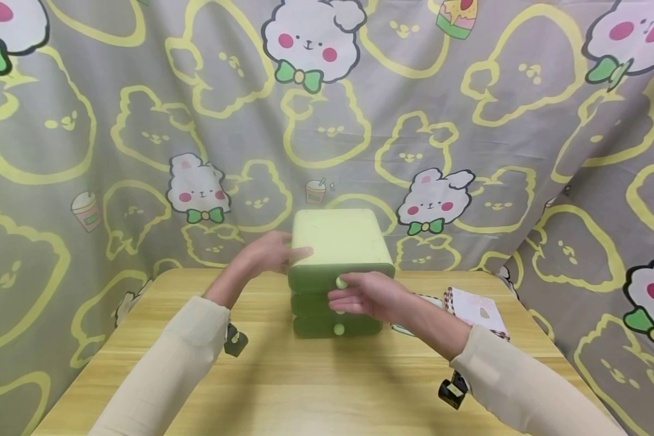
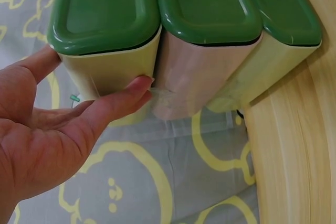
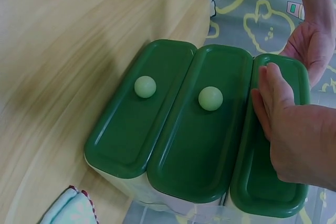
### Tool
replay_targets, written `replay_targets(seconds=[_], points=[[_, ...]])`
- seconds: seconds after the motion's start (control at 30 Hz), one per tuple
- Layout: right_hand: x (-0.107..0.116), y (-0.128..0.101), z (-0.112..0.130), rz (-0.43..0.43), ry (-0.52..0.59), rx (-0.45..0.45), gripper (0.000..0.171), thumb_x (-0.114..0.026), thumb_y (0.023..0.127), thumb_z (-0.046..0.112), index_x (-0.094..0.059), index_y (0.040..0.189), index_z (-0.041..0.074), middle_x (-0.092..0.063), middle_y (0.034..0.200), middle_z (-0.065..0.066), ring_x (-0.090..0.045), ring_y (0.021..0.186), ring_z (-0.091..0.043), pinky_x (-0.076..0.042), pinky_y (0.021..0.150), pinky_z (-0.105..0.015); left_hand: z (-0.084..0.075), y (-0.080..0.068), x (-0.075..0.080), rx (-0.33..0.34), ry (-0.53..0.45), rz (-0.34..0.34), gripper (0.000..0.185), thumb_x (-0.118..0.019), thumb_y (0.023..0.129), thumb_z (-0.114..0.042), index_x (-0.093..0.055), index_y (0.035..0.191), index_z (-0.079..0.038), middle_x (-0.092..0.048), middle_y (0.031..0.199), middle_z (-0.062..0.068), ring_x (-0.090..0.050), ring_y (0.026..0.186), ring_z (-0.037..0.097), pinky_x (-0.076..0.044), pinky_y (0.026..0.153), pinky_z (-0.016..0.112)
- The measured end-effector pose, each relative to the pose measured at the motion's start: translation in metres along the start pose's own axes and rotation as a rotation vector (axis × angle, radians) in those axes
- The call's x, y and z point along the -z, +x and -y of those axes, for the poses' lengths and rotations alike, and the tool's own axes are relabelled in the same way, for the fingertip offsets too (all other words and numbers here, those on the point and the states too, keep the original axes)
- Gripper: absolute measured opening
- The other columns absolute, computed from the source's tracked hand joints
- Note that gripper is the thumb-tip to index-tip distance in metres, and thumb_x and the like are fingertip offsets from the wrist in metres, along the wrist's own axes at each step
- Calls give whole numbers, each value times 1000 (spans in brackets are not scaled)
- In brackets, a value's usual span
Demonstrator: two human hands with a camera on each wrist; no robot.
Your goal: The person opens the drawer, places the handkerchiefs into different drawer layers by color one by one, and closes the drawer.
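Note:
A small three-drawer cabinet [image 1: 340, 239] with a pale yellow-green top, dark green fronts and round pale knobs stands on the table. My left hand [image 1: 269, 251] lies along its left side, one digit reaching over the top edge; in the left wrist view the left hand [image 2: 58, 124] has its fingers extended against the top drawer's wall [image 2: 105, 74]. In front of the top drawer, my right hand [image 1: 378, 295] has fairly straight fingers right at the top knob [image 1: 341, 282]. From the right wrist view, the right hand [image 3: 302, 129] covers that knob, while the middle knob [image 3: 210, 98] and bottom knob [image 3: 145, 86] show.
Folded cloths [image 1: 476, 310] with braided edges lie to the right of the cabinet, partly behind my right forearm. A grey curtain [image 1: 240, 139] with yellow outlines and white cartoon animals hangs behind the wooden table [image 1: 305, 387]. Black cameras [image 1: 452, 390] hang at my wrists.

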State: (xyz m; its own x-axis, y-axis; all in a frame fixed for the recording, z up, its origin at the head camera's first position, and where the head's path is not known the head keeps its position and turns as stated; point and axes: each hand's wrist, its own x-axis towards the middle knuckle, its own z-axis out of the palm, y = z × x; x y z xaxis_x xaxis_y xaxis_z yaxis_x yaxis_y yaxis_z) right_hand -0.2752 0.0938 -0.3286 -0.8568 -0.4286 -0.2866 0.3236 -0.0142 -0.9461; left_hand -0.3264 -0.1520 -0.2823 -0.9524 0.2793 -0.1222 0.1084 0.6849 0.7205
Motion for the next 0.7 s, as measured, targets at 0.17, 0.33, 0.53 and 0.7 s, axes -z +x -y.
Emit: replay_targets(seconds=[0.17, 0.33, 0.53, 0.7], points=[[3, -1, -1, 28, -36, -10, 51, -49, 107, 20, -40, 142, -16, -52, 138, -39, -54, 130, -49, -56, 99, -39, 1, 0, 0, -6, -13, -1, 62, -67, 96, -47, -57, 140, -5, -71, 119, 14, -70, 101, 25, -56, 93, 41], [13, -6, -8, 81, -117, -22, 46, -53, 105, 18, -49, 133, -18, -58, 132, -35, -66, 116, -40, -55, 100, -40, 1, 0, 0, -10, -9, -6, 62, -68, 95, -47, -58, 140, -5, -71, 117, 14, -70, 99, 24, -56, 92, 40], [22, -10, -23, 111, -168, -30, 40, -50, 105, 15, -53, 126, -20, -67, 114, -28, -72, 94, -24, -56, 99, -44, 0, -1, 0, -5, -12, -7, 65, -68, 95, -48, -56, 141, -4, -72, 116, 14, -70, 98, 24, -56, 93, 41], [23, -6, -36, 91, -175, -36, 42, -50, 106, 18, -51, 127, -19, -66, 112, -28, -73, 92, -24, -55, 99, -47, 0, -1, -1, 10, -32, -4, 68, -69, 95, -48, -54, 143, -3, -71, 117, 14, -70, 99, 24, -56, 95, 41]])
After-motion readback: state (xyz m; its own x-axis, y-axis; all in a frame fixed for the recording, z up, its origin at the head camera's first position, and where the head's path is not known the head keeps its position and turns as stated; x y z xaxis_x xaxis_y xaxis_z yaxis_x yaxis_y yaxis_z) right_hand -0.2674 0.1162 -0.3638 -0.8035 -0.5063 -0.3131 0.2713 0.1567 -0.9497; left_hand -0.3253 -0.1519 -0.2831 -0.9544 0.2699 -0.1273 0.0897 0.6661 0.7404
